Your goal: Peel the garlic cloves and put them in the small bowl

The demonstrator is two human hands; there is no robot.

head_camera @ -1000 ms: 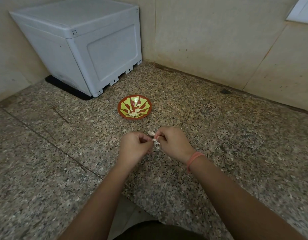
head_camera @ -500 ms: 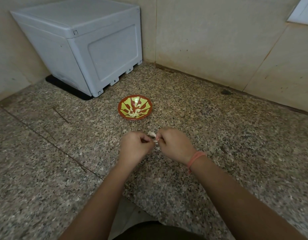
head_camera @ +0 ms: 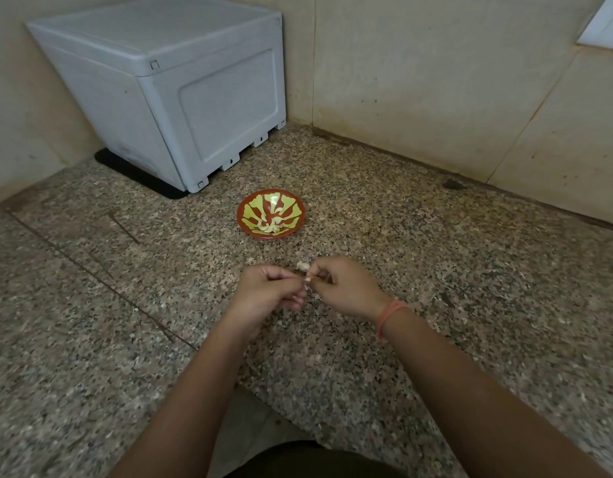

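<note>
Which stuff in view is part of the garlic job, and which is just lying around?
Job:
- left hand and right hand, both pinching a clove
- bowl holding peeled cloves
- pale piece just beyond the hands, likely garlic

Lying about:
- grey box
- black mat under it

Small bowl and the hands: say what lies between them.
Head view: speckled granite, bare except one pale garlic bit lying just beyond the right hand.

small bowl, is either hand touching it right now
Apart. The head view shows bare granite counter between the small bowl and the left hand and right hand, which pinch a garlic clove.
</note>
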